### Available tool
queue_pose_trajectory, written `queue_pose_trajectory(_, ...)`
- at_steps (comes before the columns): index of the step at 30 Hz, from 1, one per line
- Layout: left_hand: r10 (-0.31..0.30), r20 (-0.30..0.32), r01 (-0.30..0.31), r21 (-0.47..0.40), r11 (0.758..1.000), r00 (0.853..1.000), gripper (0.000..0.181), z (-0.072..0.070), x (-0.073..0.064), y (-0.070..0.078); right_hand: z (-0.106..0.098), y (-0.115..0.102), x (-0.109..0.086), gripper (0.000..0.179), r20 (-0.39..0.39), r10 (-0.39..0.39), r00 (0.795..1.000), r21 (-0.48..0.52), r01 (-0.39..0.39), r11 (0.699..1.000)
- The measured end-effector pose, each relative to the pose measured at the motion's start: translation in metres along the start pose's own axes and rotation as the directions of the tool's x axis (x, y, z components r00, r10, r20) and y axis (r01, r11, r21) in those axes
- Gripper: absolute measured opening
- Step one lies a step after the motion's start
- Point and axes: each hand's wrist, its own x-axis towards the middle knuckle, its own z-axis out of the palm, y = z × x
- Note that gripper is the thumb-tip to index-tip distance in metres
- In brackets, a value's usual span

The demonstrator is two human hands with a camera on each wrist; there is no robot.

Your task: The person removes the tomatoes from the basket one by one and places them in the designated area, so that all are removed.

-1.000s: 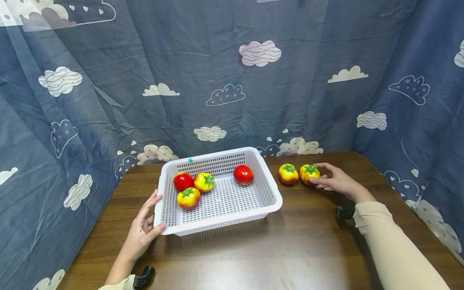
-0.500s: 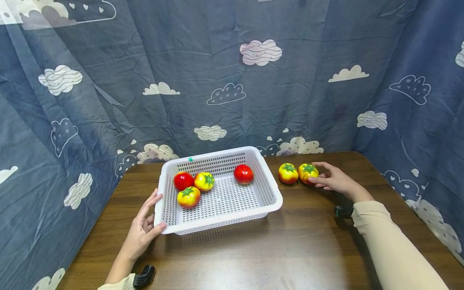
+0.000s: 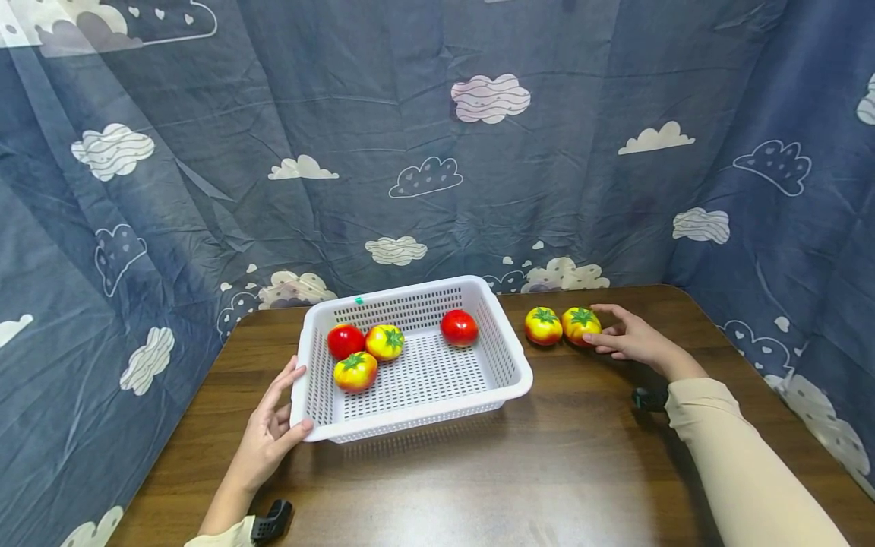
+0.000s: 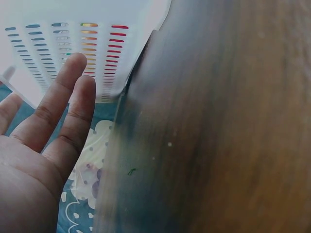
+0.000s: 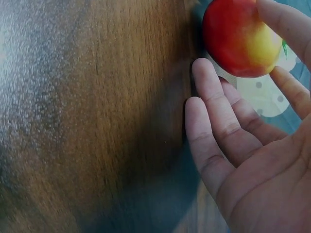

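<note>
Right now, I am seeing the right hand [image 3: 632, 340] pinching a red-and-yellow tomato [image 3: 579, 327] to the right of the white basket [image 3: 424, 412], between thumb and index finger, while its other fingers are spreading loosely behind. From this far off I am not managing to tell whether that tomato is bearing its weight on the wooden table [image 3: 437, 486]. A second yellow tomato [image 3: 543, 327] is sitting between it and the basket, just beside both. At the basket's left end I am seeing the left hand [image 3: 266, 433] spreading its fingers, the thumb resting on the near left corner and the index finger touching the left rim. Inside the basket, a red tomato [image 3: 345, 342], a yellow one [image 3: 385, 343] and a yellow-red one [image 3: 355, 373] are clustering towards the left end, and a lone red tomato [image 3: 459, 328] is lying near the right end. Behind the basket, a blue cloud-print curtain [image 3: 424, 121] is hanging, and a pale sleeve [image 3: 738, 456] is covering the right arm, right of the basket.
</note>
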Motion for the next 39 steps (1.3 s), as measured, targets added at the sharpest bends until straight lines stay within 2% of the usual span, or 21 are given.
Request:
queue_pose_trajectory(7, -0.01, -0.001, 0.01, 0.004, 1.0, 1.0, 0.077, 0.0, 0.0, -0.001, -0.004, 0.004, 0.001, 0.086, -0.01, -0.007, 1.0, -0.003, 0.007, 1.0)
queue_pose_trajectory(13, -0.019, -0.005, 0.019, 0.012, 1.0, 1.0, 0.077, -0.001, 0.0, -0.001, -0.009, 0.001, 0.005, 0.086, -0.043, -0.023, 0.999, -0.05, 0.021, 0.999)
queue_pose_trajectory(25, 0.012, 0.008, -0.012, -0.009, 1.0, 1.0, 0.077, -0.001, 0.0, -0.001, -0.021, -0.027, 0.003, 0.079, -0.114, -0.054, 0.992, -0.148, 0.037, 0.988)
queue_pose_trajectory(39, 0.004, 0.011, -0.004, -0.004, 1.0, 1.0, 0.076, -0.001, 0.0, -0.001, -0.02, -0.078, 0.005, 0.073, -0.11, -0.131, 0.985, -0.185, 0.109, 0.977)
